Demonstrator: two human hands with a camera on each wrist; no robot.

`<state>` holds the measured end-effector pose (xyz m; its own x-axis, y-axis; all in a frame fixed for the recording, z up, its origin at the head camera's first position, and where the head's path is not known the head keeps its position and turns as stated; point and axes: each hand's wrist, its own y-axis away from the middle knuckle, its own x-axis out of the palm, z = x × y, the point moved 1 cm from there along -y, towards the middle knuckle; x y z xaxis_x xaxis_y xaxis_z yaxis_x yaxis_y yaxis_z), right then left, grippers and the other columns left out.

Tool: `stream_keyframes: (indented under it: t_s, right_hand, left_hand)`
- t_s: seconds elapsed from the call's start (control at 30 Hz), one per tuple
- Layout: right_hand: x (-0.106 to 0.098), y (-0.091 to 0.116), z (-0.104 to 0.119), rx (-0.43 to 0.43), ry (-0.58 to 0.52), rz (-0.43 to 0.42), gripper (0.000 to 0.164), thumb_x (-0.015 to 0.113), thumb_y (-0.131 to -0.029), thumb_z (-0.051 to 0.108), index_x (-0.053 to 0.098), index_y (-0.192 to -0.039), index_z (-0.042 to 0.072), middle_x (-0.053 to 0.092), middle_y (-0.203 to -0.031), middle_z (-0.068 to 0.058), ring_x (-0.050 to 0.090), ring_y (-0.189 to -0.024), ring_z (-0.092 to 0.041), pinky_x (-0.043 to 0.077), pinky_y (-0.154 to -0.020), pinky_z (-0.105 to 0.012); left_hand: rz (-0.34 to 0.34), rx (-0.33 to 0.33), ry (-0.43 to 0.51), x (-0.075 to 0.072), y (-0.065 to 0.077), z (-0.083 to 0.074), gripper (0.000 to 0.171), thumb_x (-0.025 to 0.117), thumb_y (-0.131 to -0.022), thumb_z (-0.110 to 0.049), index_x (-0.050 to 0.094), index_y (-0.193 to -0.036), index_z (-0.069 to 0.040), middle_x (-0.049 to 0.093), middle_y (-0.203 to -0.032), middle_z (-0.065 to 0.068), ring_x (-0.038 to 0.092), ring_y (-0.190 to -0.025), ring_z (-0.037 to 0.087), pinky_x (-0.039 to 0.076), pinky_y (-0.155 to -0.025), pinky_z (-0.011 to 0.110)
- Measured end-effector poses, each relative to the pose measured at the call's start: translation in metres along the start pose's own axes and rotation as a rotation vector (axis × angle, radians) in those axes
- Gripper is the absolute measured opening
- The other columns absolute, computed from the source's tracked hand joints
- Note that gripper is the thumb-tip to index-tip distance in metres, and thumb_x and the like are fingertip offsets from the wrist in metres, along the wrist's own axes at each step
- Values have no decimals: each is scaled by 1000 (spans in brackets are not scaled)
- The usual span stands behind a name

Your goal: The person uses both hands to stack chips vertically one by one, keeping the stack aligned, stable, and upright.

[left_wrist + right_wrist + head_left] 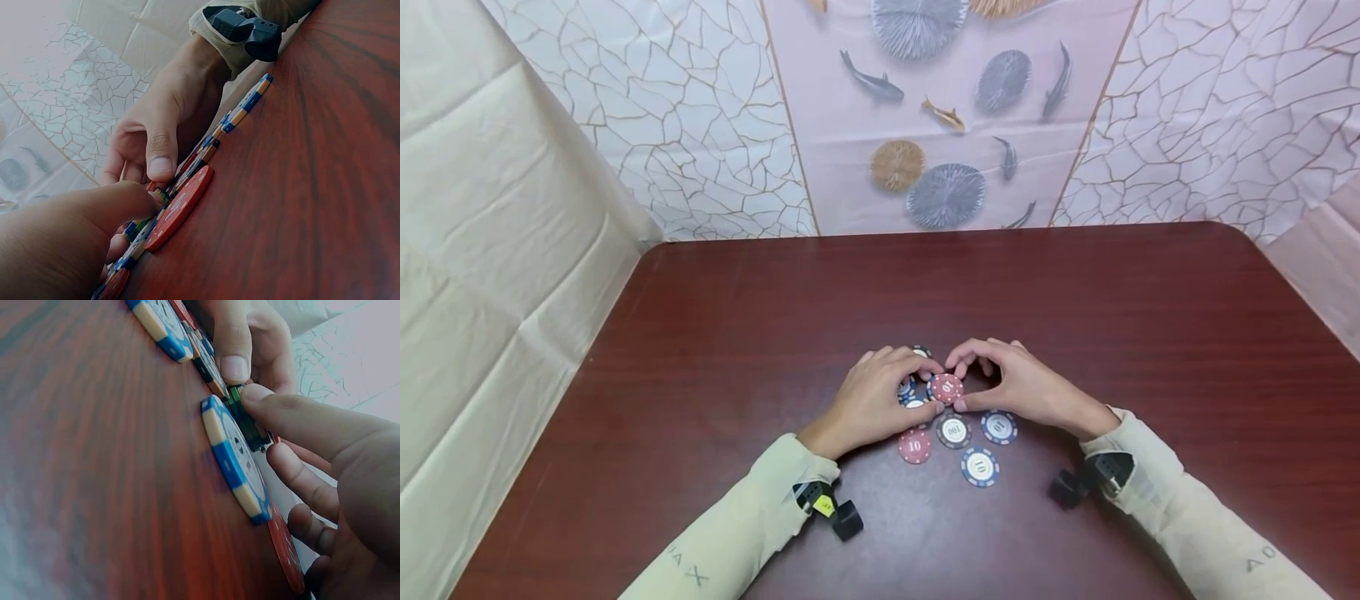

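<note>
My left hand [880,396] and right hand [1026,383] pinch one red chip [947,387] between them. Just my side of the hands, the counter [760,308] bears one other red chip [914,447], one black chip [953,431] and two blue chips [981,467]; at least three more chips [906,387] peek out round my left hand.

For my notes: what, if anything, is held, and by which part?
Left hand and right hand grip a short, red-topped stack of round chips by its rim.
</note>
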<state>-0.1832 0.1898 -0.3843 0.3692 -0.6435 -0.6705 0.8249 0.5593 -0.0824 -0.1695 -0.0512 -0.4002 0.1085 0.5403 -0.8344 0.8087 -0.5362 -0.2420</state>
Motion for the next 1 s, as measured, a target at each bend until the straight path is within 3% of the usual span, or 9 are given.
stream_keyframes:
  t_s: [0.13,0.4,0.8,0.87,1.0]
  right_hand:
    - [0,0,1,2,2,-13,43,93,-82,23,69,-119,24,69,-97,14,51,-80,-14,38,-77,-34]
    - [2,-3,3,13,32,-18,46,93,-82,23,68,-120,24,69,-97,16,51,-81,-14,28,-82,-41]
    - [1,-2,7,32,83,-19,48,94,-81,27,69,-121,24,64,-94,9,49,-82,-15,26,-81,-41]
    - [0,-2,6,38,70,0,49,94,-81,27,69,-123,24,65,-96,10,49,-84,-16,26,-82,-41]
    - [-4,-4,1,42,-14,41,47,92,-84,25,69,-126,21,67,-101,6,54,-90,-18,39,-85,-34]
  left_hand:
    - [7,8,-10,0,-2,1,42,83,-88,-43,74,-126,-28,68,-111,-10,59,-104,12,46,-95,39]
    - [11,7,-12,0,-2,2,42,82,-88,-43,74,-126,-27,69,-112,-9,61,-107,14,46,-97,39]
    - [9,15,-22,-3,-6,-1,42,84,-88,-41,74,-126,-26,70,-113,-8,61,-109,15,46,-99,40]
    - [11,13,-20,-2,-5,-1,42,84,-88,-40,74,-126,-25,69,-112,-8,61,-109,15,45,-98,40]
    - [14,5,-15,-2,-3,0,42,84,-88,-41,74,-125,-25,69,-111,-9,60,-106,14,45,-96,39]
